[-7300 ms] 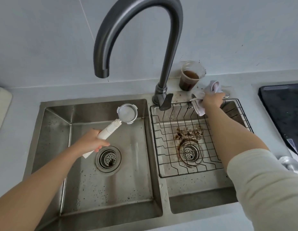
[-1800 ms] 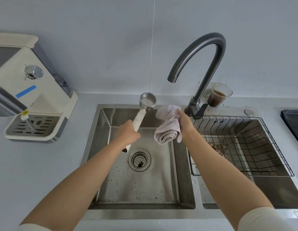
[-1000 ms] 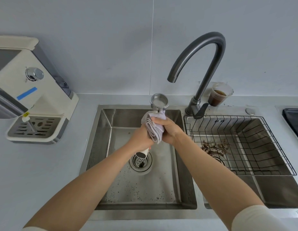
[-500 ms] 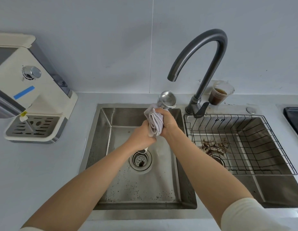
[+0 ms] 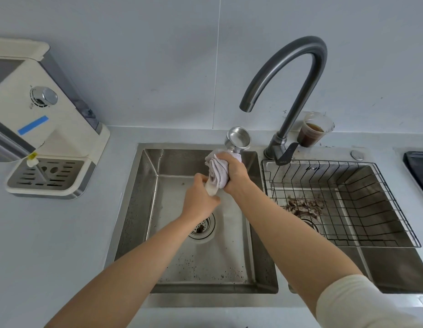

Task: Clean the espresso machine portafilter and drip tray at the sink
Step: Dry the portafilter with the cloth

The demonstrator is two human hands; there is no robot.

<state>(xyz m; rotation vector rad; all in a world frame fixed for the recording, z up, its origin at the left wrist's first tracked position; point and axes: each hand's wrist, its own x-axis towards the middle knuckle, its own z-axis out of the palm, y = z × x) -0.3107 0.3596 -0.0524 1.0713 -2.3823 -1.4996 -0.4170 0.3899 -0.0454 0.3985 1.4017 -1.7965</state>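
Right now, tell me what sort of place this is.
Probably a kitchen counter: a double steel sink with a gooseneck faucet, an espresso machine beside it, and a portafilter held over it.

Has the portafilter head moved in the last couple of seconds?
Yes: the portafilter head has shifted right, closer to the faucet base.

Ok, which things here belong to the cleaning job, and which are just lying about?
Job: portafilter, held by left hand; cloth, gripped round it by right hand; sink; drip tray on the espresso machine.
Lying about: cup of brown liquid; wire basket.
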